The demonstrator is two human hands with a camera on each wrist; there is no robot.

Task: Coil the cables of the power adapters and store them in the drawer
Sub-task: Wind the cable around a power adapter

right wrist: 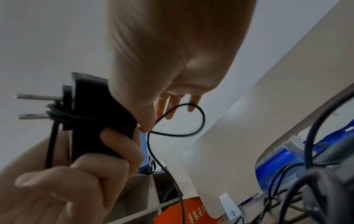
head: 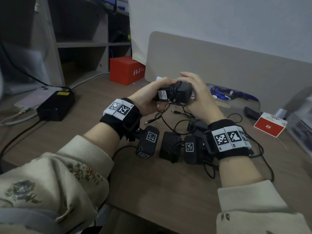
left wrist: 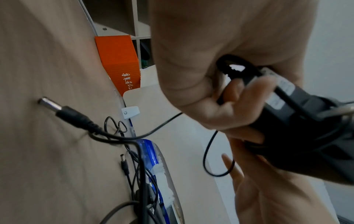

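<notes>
A black power adapter is held above the desk with part of its thin cable wound around its body. My left hand grips its labelled end, fingers curled under it. My right hand is at the pronged end; in the right wrist view its thumb pinches a loop of the cable against the adapter, the other fingers extended behind. Below the hands lie a second adapter and a third adapter amid tangled cables with loose barrel plugs. No drawer is in view.
A beige divider panel stands behind the hands, a red box at its left end. A black power brick sits at the left. A small red-and-white box and blue items lie at the right.
</notes>
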